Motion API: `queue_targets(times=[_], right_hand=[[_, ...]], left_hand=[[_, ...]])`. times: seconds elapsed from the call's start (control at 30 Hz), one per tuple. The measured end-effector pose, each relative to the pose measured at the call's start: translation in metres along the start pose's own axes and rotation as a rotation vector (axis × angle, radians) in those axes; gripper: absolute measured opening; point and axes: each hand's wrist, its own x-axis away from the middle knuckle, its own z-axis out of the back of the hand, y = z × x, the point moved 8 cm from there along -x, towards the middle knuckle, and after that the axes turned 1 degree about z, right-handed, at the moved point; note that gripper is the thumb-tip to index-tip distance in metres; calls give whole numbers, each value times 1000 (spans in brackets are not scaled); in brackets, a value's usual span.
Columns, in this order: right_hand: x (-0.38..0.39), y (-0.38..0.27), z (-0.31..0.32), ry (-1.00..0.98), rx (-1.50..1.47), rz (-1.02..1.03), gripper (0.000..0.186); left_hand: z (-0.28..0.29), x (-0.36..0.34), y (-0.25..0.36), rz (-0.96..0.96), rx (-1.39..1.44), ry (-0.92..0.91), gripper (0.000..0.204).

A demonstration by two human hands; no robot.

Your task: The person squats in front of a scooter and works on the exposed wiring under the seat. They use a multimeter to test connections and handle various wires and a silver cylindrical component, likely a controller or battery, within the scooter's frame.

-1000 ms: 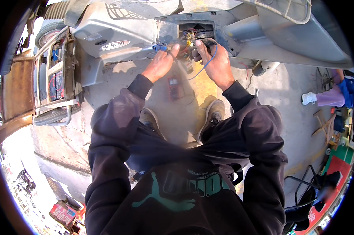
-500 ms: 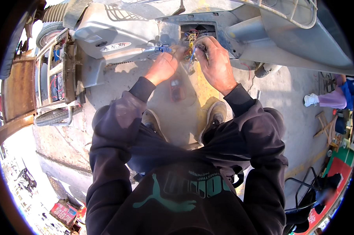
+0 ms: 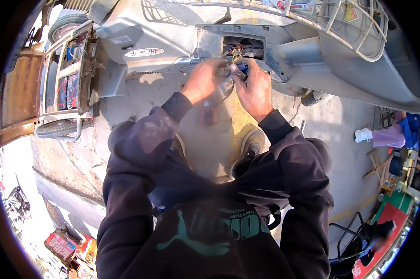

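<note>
Both of my hands are close together in front of a rectangular opening (image 3: 252, 45) in a scooter-like vehicle's grey body (image 3: 165, 35). A bundle of thin coloured wires (image 3: 238, 52), yellow and red among them, comes out of that opening and down between my fingers. My left hand (image 3: 204, 80) has its fingertips pinched on the wires. Facing it, my right hand (image 3: 256, 88) is closed on the wires too, with a small blue piece (image 3: 243, 69) showing by its thumb and index finger. My fingers partly cover what they hold, so its exact shape cannot be made out.
A white wire basket (image 3: 333, 25) rises at the upper right. On the left stands a rusty cart frame (image 3: 63, 76) with wheels. My shoes (image 3: 248, 151) are on the concrete below my hands. Another person's leg (image 3: 389, 136) shows at the right, near a wooden stool (image 3: 379, 167).
My left hand has moved right and its fingertips now meet those of my right hand at the wires. The view has shifted slightly.
</note>
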Motion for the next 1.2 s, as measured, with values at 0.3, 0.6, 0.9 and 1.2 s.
queue_targets(times=[0.3, 0.6, 0.9, 1.2], right_hand=[[49, -18, 14, -46, 13, 183, 28], [51, -10, 17, -76, 66, 199, 35], [50, -12, 20, -75, 76, 214, 39], [44, -4, 15, -88, 84, 174, 36]], left_hand=[[-25, 12, -49, 424, 886, -19, 36], [-11, 12, -32, 288, 254, -11, 36], [-7, 8, -17, 183, 96, 23, 34], [-2, 8, 4, -23, -28, -14, 36]])
